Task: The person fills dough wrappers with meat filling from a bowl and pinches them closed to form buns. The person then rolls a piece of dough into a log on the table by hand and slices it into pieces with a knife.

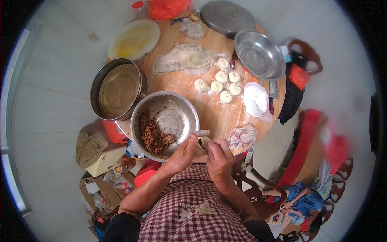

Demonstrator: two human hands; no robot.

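Close to my apron, a partly closed dough bun with a dark opening at its top sits between my two hands. It is cradled by my left hand, while the fingers of my right hand pinch its edge. Just beyond them stands a metal bowl with brown minced filling heaped on its left side. A spoon rests in the bowl, its pale handle sticking out over the rim near my left hand. Several pleated buns lie on the floured wooden table.
A steamer pot stands left of the bowl, a sheet of cloth behind. An empty metal basin, a white plastic bag, a cleaver and a crumpled cloth are on the right. A person sits at lower right.
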